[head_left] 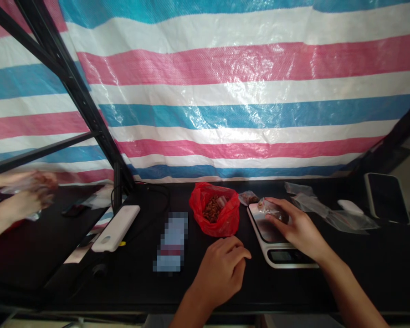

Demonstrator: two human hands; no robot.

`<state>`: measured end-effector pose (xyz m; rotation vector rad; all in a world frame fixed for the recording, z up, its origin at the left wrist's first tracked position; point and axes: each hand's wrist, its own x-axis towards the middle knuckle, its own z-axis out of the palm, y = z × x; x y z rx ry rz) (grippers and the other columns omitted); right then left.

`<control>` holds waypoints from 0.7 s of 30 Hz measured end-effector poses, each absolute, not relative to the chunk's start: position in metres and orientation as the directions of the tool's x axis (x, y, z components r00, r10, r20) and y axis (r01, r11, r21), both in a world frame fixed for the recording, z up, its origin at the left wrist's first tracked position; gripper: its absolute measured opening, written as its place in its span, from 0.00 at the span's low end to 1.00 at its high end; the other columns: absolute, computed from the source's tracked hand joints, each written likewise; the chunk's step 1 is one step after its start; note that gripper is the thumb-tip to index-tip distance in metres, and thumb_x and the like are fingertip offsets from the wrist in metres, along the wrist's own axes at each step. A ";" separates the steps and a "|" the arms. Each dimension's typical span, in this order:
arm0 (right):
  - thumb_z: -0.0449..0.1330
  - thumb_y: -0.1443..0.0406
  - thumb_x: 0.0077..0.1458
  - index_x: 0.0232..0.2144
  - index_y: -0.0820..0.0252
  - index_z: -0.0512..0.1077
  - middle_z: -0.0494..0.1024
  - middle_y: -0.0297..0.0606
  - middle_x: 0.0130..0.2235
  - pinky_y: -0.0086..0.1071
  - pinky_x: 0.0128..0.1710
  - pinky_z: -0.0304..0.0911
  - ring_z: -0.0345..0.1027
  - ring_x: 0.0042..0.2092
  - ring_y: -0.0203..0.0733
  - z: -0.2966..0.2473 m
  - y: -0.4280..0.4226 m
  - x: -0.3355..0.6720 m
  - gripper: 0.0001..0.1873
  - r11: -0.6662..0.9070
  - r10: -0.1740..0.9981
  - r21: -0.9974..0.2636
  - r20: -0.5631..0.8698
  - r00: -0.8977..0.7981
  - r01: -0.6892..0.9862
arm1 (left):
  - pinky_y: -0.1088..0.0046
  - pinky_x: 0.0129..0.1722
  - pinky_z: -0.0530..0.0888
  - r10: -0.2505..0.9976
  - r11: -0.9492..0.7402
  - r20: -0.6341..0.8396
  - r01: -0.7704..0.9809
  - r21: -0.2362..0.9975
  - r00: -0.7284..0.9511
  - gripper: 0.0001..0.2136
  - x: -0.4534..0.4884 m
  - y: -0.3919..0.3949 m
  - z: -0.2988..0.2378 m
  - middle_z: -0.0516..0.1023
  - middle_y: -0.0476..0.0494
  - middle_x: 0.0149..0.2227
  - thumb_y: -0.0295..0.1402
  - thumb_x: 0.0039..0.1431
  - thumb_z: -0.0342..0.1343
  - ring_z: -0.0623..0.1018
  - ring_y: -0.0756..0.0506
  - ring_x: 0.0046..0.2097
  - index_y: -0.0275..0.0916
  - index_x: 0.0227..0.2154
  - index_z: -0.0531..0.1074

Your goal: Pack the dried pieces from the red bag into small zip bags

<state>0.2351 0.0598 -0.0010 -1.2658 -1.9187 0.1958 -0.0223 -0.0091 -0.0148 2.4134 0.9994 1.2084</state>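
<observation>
My right hand [299, 228] has its thumb and fingers closed around a small clear plastic bag [269, 207], over the plate of a white digital kitchen scale [269, 255]. What the bag contains is mostly hidden by my fingers. The scale's display [282, 256] is too dark to read. Near the table's front, my left hand [223, 271] is loosely closed with the fingers curled, and nothing shows in it. Just beyond it stands an open red plastic bag [198, 214] with many small brown pieces [212, 210] inside. Another small filled clear bag [248, 197] lies between the red bag and the scale.
Flat clear bags [345, 219], a white rounded object [350, 207] and a propped phone [389, 198] are on the right. A pixelated item [171, 241] and a white power bank [118, 228] lie left. Another person's hands [30, 196] work beyond the black frame [89, 109].
</observation>
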 end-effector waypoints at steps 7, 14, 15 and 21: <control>0.60 0.58 0.65 0.55 0.52 0.72 0.81 0.42 0.49 0.45 0.52 0.67 0.75 0.50 0.51 0.021 0.070 0.152 0.18 0.588 0.770 -0.447 0.566 -0.295 0.675 | 0.71 0.38 0.74 0.676 -0.735 0.556 0.504 0.454 0.484 0.12 -0.017 -0.013 -0.018 0.79 0.46 0.35 0.20 0.60 0.51 0.78 0.47 0.35 0.40 0.37 0.77; 0.60 0.66 0.62 0.55 0.53 0.73 0.81 0.42 0.50 0.46 0.49 0.60 0.72 0.50 0.53 0.015 0.090 0.115 0.19 0.574 0.758 -0.193 0.493 -0.428 0.796 | 0.71 0.38 0.73 0.661 -0.749 0.512 0.518 0.413 0.549 0.09 -0.016 -0.018 -0.021 0.79 0.47 0.36 0.22 0.60 0.54 0.79 0.47 0.37 0.40 0.37 0.77; 0.61 0.66 0.62 0.56 0.54 0.73 0.81 0.43 0.50 0.46 0.49 0.60 0.71 0.51 0.53 0.014 0.093 0.114 0.20 0.583 0.756 -0.175 0.475 -0.451 0.793 | 0.71 0.38 0.73 0.660 -0.750 0.510 0.521 0.408 0.552 0.09 -0.016 -0.018 -0.021 0.79 0.47 0.37 0.22 0.60 0.54 0.79 0.47 0.37 0.40 0.37 0.77; 0.60 0.65 0.62 0.58 0.56 0.70 0.81 0.44 0.53 0.47 0.50 0.59 0.71 0.53 0.56 0.013 0.098 0.107 0.21 0.558 0.778 -0.166 0.446 -0.443 0.813 | 0.70 0.38 0.73 0.661 -0.748 0.524 0.527 0.403 0.537 0.09 -0.026 -0.020 -0.019 0.79 0.47 0.36 0.23 0.61 0.54 0.79 0.47 0.36 0.40 0.37 0.77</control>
